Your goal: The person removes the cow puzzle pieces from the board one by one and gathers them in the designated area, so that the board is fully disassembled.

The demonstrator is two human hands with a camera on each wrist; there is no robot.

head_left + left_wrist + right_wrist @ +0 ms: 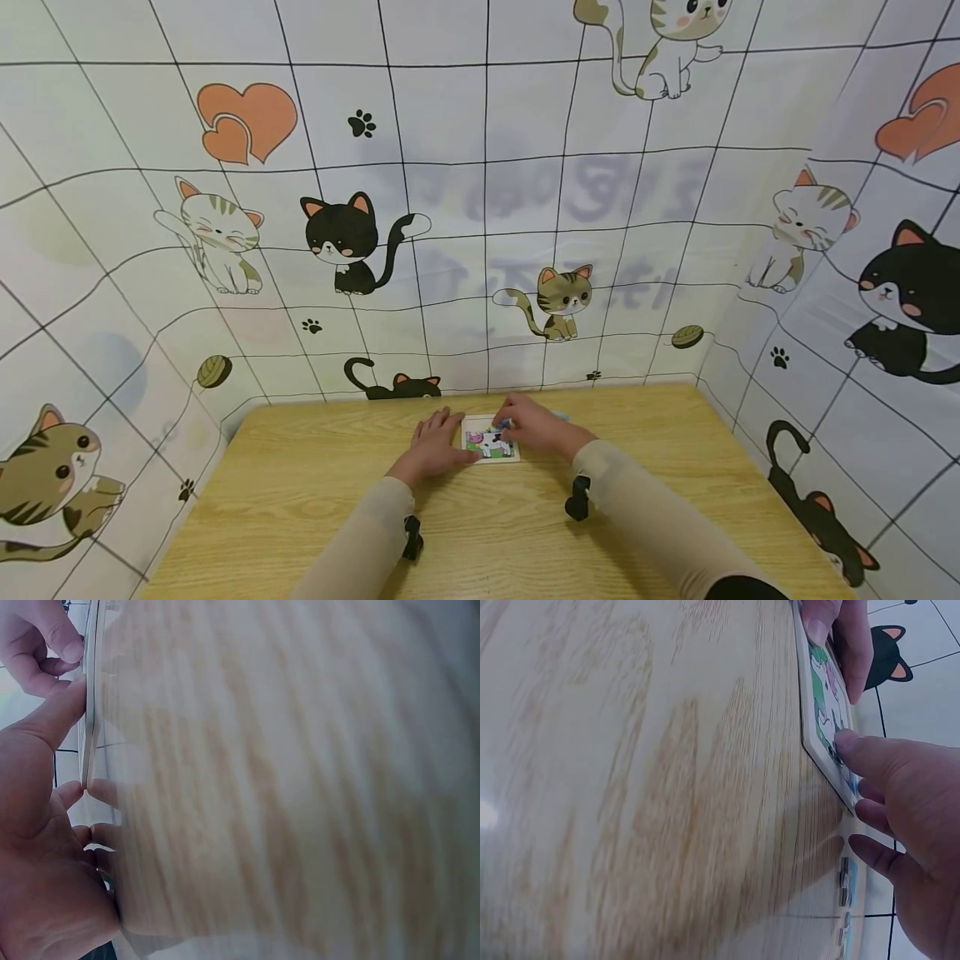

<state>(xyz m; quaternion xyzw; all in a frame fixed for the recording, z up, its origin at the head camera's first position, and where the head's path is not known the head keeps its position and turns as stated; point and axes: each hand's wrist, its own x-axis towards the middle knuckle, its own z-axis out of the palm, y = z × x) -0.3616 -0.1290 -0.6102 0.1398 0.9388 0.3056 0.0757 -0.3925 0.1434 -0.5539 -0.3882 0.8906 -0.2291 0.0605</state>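
Observation:
A small jigsaw puzzle [492, 447] with a cow picture lies in a pale wooden tray [491, 461] near the table's far edge. My left hand [433, 447] rests at the tray's left side, fingers extended and thumb on its near left corner. Over the upper right part of the picture, my right hand [542, 428] pinches a small bluish puzzle piece [504, 423], mostly hidden by the fingers. In the right wrist view, the right thumb [855, 744] touches the picture's surface. The tray's edge [91, 712] is seen side-on in the left wrist view.
Several loose puzzle pieces [847, 881] lie on the table to the right of the tray, partly behind the right hand in the head view. The wood-grain table [300, 492] meets a cat-patterned cloth wall [465, 333] at the back and sides.

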